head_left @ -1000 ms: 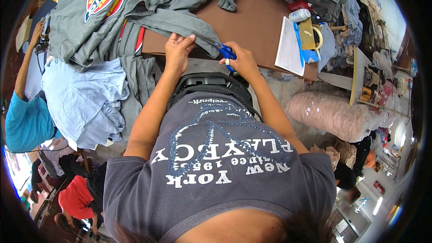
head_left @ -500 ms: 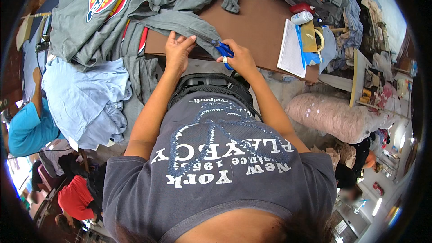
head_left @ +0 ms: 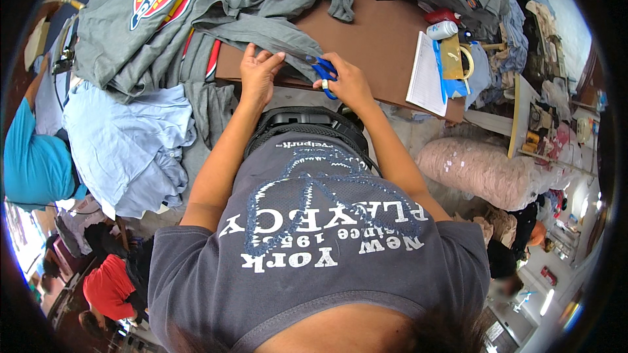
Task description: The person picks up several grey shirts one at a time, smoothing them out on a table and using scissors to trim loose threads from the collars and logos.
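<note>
A grey garment (head_left: pixel 278 34) stretches over the near edge of the brown table, its narrow end running between my two hands. My left hand (head_left: pixel 260 75) is closed at the garment's near edge, pinching the cloth with thumb and fingers. In my right hand (head_left: pixel 351 84) is a pair of blue-handled scissors (head_left: pixel 325 68), its tip beside the end of the cloth. My fingers partly cover the scissors' handles, and the blades barely show.
More grey shirts (head_left: pixel 124 33) with a large colourful print pile up left and behind. Light blue shirts (head_left: pixel 127 144) hang at the left, near a person in blue (head_left: pixel 39 157). On the brown table (head_left: pixel 366 39) lie a notepad (head_left: pixel 428 75), tape roll (head_left: pixel 466 62) and white bottle (head_left: pixel 442 30). A pink bundle (head_left: pixel 474 167) sits right.
Both my hands stay almost in place, with the scissors turned slightly at the cloth. The person in blue has shifted farther left and drawn the hand back from the cloth there.
</note>
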A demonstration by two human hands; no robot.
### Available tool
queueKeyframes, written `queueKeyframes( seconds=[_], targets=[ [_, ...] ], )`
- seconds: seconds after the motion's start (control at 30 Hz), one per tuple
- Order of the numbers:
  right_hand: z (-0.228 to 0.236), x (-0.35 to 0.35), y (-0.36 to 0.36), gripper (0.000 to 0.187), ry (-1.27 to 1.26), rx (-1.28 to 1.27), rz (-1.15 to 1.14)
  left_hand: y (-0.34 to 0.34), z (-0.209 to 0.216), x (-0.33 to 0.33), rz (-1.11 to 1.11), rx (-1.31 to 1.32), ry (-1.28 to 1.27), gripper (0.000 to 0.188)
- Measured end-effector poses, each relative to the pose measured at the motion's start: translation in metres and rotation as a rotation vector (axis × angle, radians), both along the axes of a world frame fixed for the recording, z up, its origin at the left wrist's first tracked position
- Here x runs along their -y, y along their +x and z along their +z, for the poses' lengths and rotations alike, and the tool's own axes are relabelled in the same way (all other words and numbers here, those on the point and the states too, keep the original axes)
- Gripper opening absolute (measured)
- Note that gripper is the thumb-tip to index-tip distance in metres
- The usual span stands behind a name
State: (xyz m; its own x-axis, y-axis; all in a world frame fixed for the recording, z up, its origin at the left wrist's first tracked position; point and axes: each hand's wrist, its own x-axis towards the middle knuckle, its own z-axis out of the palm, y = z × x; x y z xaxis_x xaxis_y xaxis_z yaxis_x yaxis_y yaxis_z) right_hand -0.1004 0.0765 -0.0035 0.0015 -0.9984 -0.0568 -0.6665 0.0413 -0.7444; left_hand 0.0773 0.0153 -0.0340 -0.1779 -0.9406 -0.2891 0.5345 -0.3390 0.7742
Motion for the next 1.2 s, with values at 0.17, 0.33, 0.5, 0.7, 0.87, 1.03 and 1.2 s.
queueKeyframes(
  seconds=[0.17, 0.33, 0.5, 0.7, 0.87, 1.03, 1.2],
  targets=[
    [-0.013, -0.008, -0.006, 0.052, 0.009, -0.050, -0.010, 0.005, -0.001, 0.006, 0.020, -0.067, 0.040, 0.086],
    [0.001, -0.001, 0.004, 0.054, 0.037, -0.063, -0.030, 0.008, -0.001, 0.006, 0.000, -0.038, -0.007, 0.083],
    [0.006, 0.011, 0.012, 0.054, 0.007, -0.083, -0.009, 0.005, 0.004, 0.005, 0.047, -0.013, -0.002, 0.053],
    [-0.009, 0.008, 0.005, 0.051, -0.031, -0.061, 0.016, 0.009, -0.001, 0.011, 0.054, -0.064, -0.001, 0.050],
    [-0.005, 0.007, 0.011, 0.052, -0.005, -0.059, -0.021, 0.017, -0.010, 0.017, 0.058, -0.065, 0.008, 0.074],
    [0.002, 0.021, 0.020, 0.054, 0.004, -0.022, -0.031, 0.014, -0.001, 0.015, 0.082, -0.050, 0.008, 0.060],
    [-0.011, 0.025, 0.017, 0.053, -0.046, 0.015, 0.002, 0.016, -0.001, 0.017, 0.055, -0.059, -0.005, 0.052]
  ],
)
